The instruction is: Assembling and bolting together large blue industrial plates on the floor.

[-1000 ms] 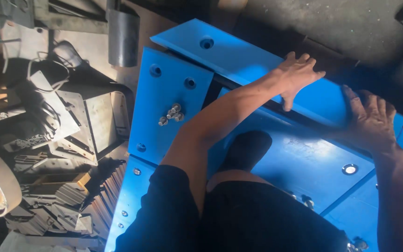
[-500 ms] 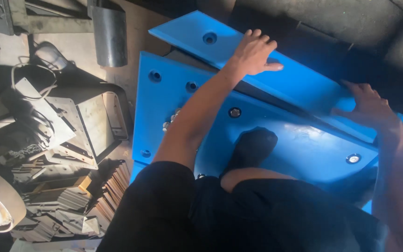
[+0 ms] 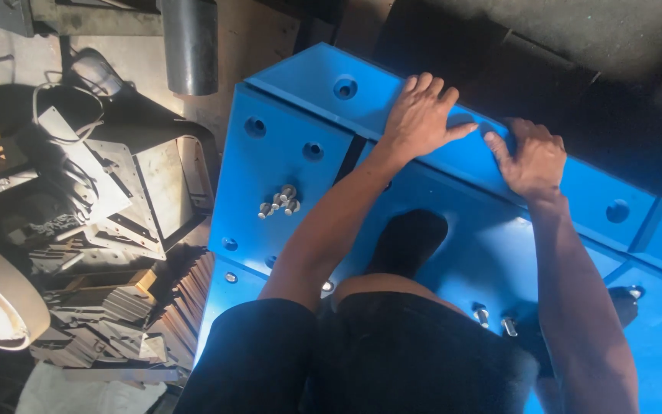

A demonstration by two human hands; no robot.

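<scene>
both hands lie flat on the long blue painted metal panel with round bolt holes point(image 3: 576, 192), the upper strip of a big blue assembly that slants from the top middle of the view down to the right edge; the left hand point(image 3: 421, 115) presses palm down with its fingers spread apart and the thumb stretched out to the right, and the right hand point(image 3: 534, 159) rests just beside it, fingers loosely together and bent over the far edge, thumb nearly touching the other thumb; neither hand is closed around anything, which suits steadying or pushing a wide plate better than lifting it; the panel looks smooth, evenly coated and rigid, with recessed holes along it; below it the large blue flat plate point(image 3: 285, 176) carries a small loose cluster of silver bolts point(image 3: 279, 201), probably parked there to stay within reach; the person's dark shoe point(image 3: 408, 241) stands on the blue surface, likely as a brace; a heap of grey cut metal offcuts point(image 3: 93, 307) lies on the floor to the left
</scene>
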